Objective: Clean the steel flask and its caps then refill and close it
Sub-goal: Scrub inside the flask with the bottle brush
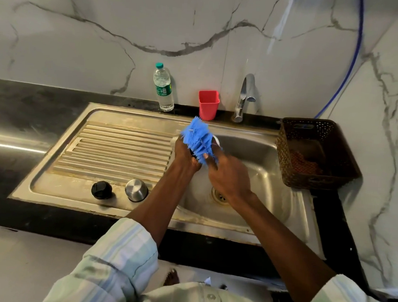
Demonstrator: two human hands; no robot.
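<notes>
1. Striped pale sleeves (pixel 124 259) lie nearest the camera; both forearms reach far over the sink bowl.
2. Left hand (pixel 186 155) grips a mostly hidden object, probably the steel flask; only a pale rim (pixel 216 141) shows, so its axis cannot be told.
3. Right hand (pixel 227 176), just right and nearer, pinches the blue bristly scrubber (pixel 197 137) against it. The hands are close together.
4. Near left on the ribbed drainboard (pixel 122 150) stand the black round cap (pixel 101 189) and the steel domed cap (pixel 136 190), side by side, seemingly still unwashed.
5. Far off: clear plastic bottle (pixel 163 88), red cup (pixel 208 104), chrome tap (pixel 244 98); brown basket (pixel 285 142) right.
</notes>
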